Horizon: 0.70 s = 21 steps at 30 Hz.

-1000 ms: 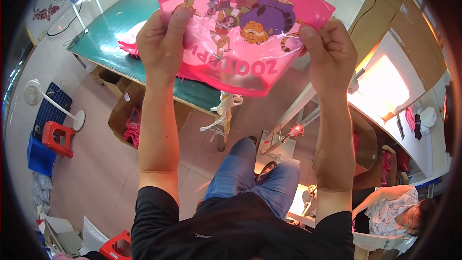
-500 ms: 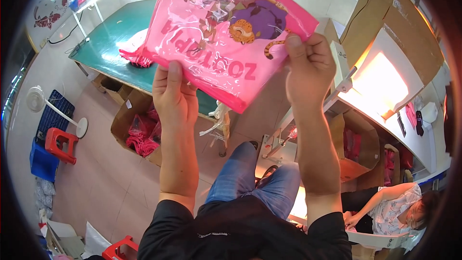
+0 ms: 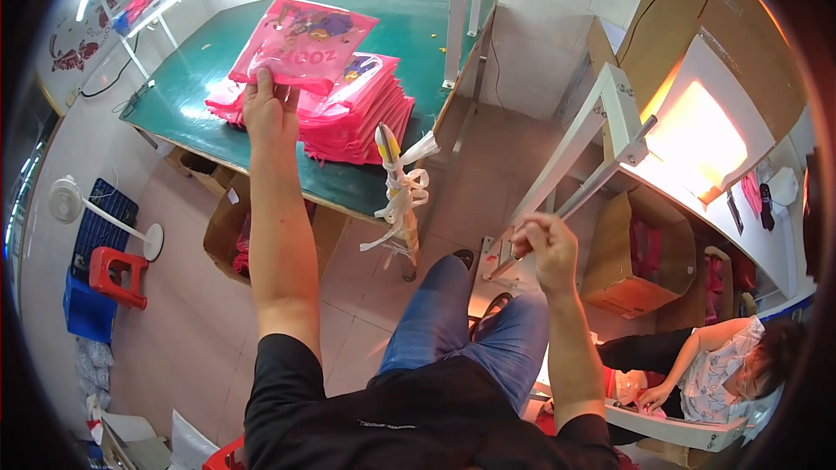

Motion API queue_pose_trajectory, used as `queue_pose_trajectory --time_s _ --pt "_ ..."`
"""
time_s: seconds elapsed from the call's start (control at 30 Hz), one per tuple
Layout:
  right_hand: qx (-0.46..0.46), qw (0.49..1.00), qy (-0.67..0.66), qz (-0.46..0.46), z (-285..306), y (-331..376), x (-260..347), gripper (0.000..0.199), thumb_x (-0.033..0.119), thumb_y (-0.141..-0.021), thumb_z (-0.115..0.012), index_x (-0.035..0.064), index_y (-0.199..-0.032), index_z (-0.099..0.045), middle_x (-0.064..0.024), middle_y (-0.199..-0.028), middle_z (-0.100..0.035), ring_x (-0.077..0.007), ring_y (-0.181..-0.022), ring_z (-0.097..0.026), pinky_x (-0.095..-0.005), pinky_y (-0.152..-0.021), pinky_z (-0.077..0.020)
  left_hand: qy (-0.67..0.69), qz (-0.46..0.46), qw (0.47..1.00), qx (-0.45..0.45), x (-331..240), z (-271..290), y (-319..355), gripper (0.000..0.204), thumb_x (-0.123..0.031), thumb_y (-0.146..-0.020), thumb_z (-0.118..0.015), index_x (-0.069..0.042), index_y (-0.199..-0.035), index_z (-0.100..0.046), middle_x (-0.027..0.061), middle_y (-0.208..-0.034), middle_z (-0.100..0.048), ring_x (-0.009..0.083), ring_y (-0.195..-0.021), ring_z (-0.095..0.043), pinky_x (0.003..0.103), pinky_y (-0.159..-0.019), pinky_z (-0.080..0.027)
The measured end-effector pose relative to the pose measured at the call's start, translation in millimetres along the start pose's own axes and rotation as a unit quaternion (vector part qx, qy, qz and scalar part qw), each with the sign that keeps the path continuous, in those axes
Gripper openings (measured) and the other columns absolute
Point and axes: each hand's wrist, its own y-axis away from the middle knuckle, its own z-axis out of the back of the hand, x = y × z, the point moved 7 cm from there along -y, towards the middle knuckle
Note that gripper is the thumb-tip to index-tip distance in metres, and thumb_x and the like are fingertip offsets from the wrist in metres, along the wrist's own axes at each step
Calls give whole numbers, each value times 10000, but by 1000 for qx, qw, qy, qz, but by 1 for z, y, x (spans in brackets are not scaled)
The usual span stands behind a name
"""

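My left hand point(image 3: 270, 109) pinches the pink bag point(image 3: 305, 42) by its near edge, above the pink stack point(image 3: 357, 117). My right hand point(image 3: 547, 248) curls loosely closed beside the white metal frame point(image 3: 579, 152).

Glossy pink plastic bag point(image 3: 304, 43), matt green tabletop point(image 3: 261, 135), brown cardboard box point(image 3: 649, 252).

Flat glossy pink plastic package with cartoon print point(image 3: 300, 42), held at its near edge by left hand point(image 3: 270, 109), far left over the green table. Under it: stack of same pink flat packages point(image 3: 353, 117), fanned out, resting on the table. More pink packs in open brown cardboard box point(image 3: 640, 252) at right, and probably in another carton point(image 3: 228, 231) under the table, view poor. Round red-white wall sign point(image 3: 74, 43) far left.
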Motion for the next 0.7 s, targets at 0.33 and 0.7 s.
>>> queue_pose_trajectory --time_s 0.33,0.7 --pt "-137 969 55 -199 114 104 -176 170 165 -968 -586 2 -1004 -613 -88 -739 -663 -125 -586 -622 -247 -534 -505 -24 125 991 -50 92 50 -26 162 -139 -1011 -499 -78 -1156 -538 61 -1041 -635 191 -885 -649 351 -727 -563" --pt "-164 948 34 -271 124 123 -199 198 203 -954 -602 10 -997 -615 -102 -772 -669 -152 -617 -642 -259 -553 -522 -151 -25 988 -27 128 108 -64 98 -172 -970 -588 -78 -987 -607 27 -870 -618 135 -778 -595 286 -606 -517"
